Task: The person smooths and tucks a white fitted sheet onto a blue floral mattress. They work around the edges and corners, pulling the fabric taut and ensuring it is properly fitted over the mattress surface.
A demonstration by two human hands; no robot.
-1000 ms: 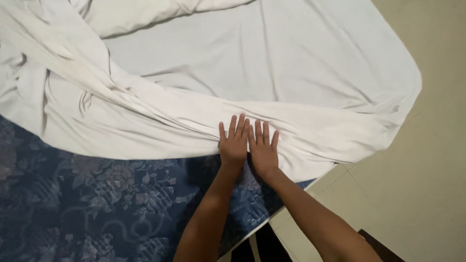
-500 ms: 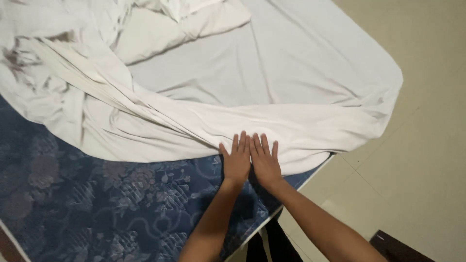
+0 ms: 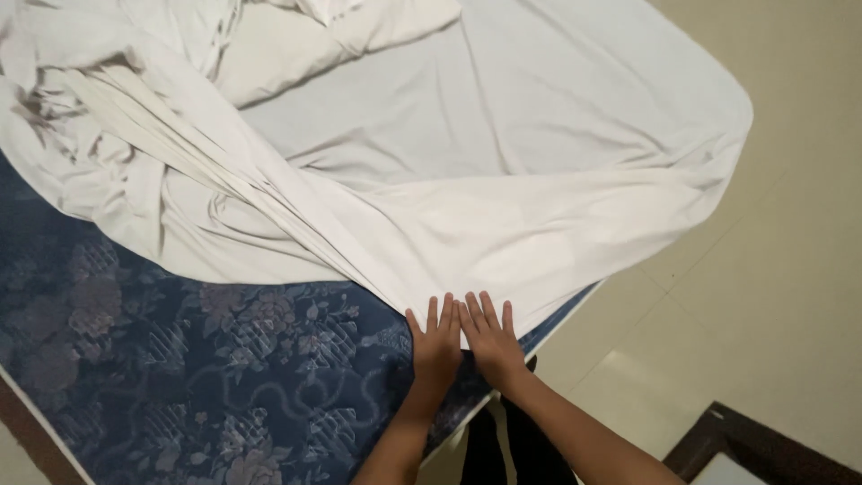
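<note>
1. I see my left hand (image 3: 436,346) and right hand (image 3: 489,339) lying flat, side by side and touching, at the near edge of the white bedsheet (image 3: 503,180).
2. The fingers (image 3: 446,314) of both hands are spread and straight, gripping nothing, their tips on the sheet's edge.
3. The sheet covers the far part of the blue floral mattress (image 3: 197,377), bunched in folds at the left.
4. Beige floor tiles (image 3: 790,269) lie to the right.

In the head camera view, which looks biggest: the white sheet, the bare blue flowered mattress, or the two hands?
1. white sheet
2. blue flowered mattress, its uncovered part
3. left hand and right hand, alike in size, lying flat side by side
</note>
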